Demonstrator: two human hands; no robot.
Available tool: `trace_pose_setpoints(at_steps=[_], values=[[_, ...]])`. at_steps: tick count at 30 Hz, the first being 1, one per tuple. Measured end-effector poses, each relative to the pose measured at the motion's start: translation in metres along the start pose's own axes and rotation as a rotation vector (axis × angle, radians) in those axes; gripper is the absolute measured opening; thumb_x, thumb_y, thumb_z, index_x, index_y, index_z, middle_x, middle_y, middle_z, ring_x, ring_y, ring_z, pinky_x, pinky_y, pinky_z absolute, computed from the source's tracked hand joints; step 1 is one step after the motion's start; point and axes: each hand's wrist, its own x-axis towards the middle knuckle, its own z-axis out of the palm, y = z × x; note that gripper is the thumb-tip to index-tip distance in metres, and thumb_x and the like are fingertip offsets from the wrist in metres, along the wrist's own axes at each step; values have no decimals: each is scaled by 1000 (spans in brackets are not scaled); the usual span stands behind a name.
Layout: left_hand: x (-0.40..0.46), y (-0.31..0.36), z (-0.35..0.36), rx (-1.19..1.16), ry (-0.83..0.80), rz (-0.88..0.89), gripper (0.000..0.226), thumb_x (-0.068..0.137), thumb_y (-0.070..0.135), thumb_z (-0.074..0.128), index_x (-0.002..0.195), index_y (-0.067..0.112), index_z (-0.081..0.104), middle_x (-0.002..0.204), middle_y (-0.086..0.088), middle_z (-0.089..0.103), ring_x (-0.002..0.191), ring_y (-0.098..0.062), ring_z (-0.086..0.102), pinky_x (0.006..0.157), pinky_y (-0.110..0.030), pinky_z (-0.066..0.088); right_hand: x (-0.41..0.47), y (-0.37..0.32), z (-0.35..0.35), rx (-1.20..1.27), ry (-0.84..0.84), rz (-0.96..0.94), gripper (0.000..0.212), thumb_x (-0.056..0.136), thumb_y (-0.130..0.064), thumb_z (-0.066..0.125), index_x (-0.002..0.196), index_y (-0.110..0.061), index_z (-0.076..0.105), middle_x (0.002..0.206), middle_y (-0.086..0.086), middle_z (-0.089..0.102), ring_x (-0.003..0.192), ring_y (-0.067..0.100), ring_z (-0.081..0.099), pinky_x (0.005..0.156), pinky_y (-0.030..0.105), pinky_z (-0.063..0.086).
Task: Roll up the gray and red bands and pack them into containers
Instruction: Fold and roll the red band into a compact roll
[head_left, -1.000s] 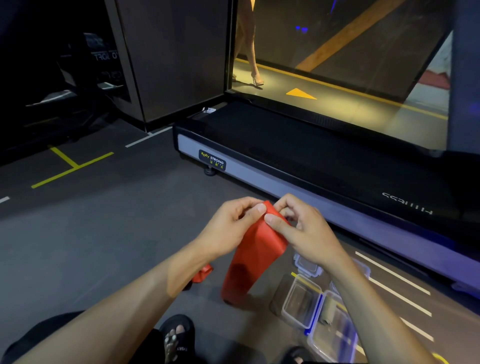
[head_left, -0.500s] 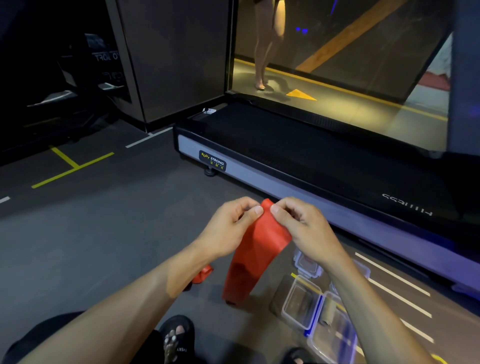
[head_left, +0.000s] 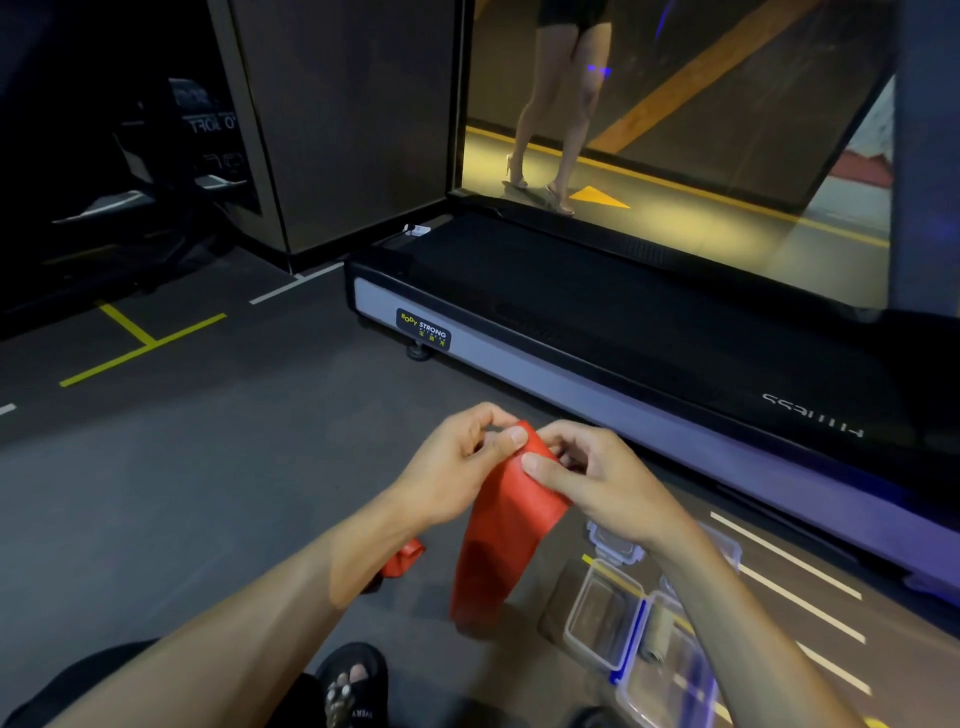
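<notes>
At far left the floor (head_left: 171, 467) is dark gray, marked with yellow tape lines (head_left: 140, 345). Lower down, a foot in a black sandal (head_left: 353, 686) shows at the bottom edge.

The left hand (head_left: 457, 467) is raised in the middle of the view, its thumb and curled fingers pinching the top left corner of the red band (head_left: 498, 545). The band's upper end sits between the two hands, bunched or partly rolled where the fingertips meet; how tight the roll is cannot be told. From there the band hangs down between the forearms, and its lower end touches the floor. Another bit of red (head_left: 402, 556) shows on the floor just behind the left wrist; whether it joins the same band is hidden by the arm.

The right hand (head_left: 597, 478) grips the band's top right side, thumb pressed on the front face, fingers curled behind.

Below the right forearm, clear containers (head_left: 602, 618) with blue-edged clips lie on the floor, near the band's lower end but not touching it. One container holds a rolled gray band (head_left: 657, 636).

Behind the hands runs a treadmill (head_left: 597, 322), and beyond it a mirror (head_left: 675, 104) showing a person's legs.
</notes>
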Motion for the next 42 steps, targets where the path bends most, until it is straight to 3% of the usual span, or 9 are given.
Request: trace_pose_setpoints(at_steps=[6,11,14,20,23,26,29,36,42], values=[[0,4,2,-53,24,-18,27,95,31,65,102,5,70,85,-9,74,80,-19,65,77,-36,52,0,-1,0,67,109,-22,12,90,-19,79,96,-15,69,82,10,73,70,14,61,69,36,52],[-2,0,2,-17,-51,1,28,101,24,58,119,4,67,110,-26,72,95,-19,65,89,-38,53,1,1,-1,35,146,8,10,93,-19,76,94,-14,68,79,10,71,66,12,59,67,37,49],[-3,0,0,58,-68,33,25,106,14,52,124,4,66,116,-14,74,105,-16,68,99,-37,52,0,0,-2,19,153,17,10,94,-23,75,94,-16,68,78,10,71,65,15,59,65,35,48],[-3,-3,-1,151,-43,53,32,105,23,53,134,15,63,119,4,74,116,-12,68,106,-38,51,1,-1,-2,-65,148,38,13,98,-34,68,93,-23,71,81,4,75,78,29,70,76,49,53],[-2,-3,-2,160,-16,69,28,101,32,55,122,20,70,112,5,75,108,-11,70,100,-39,53,1,-3,-2,-100,136,39,17,101,-35,63,92,-24,72,81,-1,75,78,20,71,79,48,54],[-1,-2,-2,156,25,73,23,95,47,59,95,27,71,86,6,73,81,-9,65,81,-45,53,1,-5,-1,-102,96,35,40,99,-50,53,88,-15,69,80,8,68,78,28,64,78,54,50],[-1,-4,-1,160,45,71,28,90,55,61,83,28,66,71,9,63,67,-7,54,67,-37,45,1,-6,1,-64,67,39,57,91,-66,47,87,-12,67,83,15,63,75,31,58,78,56,47],[-3,-1,4,51,-29,26,26,97,36,60,97,13,72,82,9,72,78,-3,62,72,-23,48,2,-5,0,-80,133,-19,45,93,-61,62,76,-19,66,74,12,64,69,30,59,69,48,48],[-9,-3,7,91,-94,-2,32,104,43,50,87,24,69,74,10,57,71,-9,49,68,-35,41,4,1,-2,-75,160,24,33,94,-45,70,78,-16,69,70,11,65,60,11,52,60,37,45]])
